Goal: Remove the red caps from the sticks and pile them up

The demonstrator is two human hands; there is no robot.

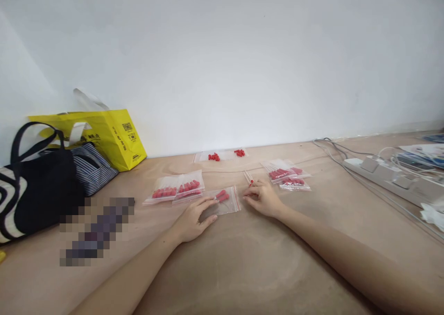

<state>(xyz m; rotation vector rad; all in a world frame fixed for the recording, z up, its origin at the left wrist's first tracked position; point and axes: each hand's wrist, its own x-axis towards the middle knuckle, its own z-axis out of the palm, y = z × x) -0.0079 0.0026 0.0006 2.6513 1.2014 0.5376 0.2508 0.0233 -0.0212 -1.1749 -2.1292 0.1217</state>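
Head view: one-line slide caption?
Left hand on a clear zip-lock bag, right hand at thin red-ended sticks, packed bags to either side on a wood-toned tabletop.

The left hand and right hand are bare, with slender fingers. Behind them, the left forearm and right forearm, also bare, widen; a tiny spot marks the left one, just behind the wrist.
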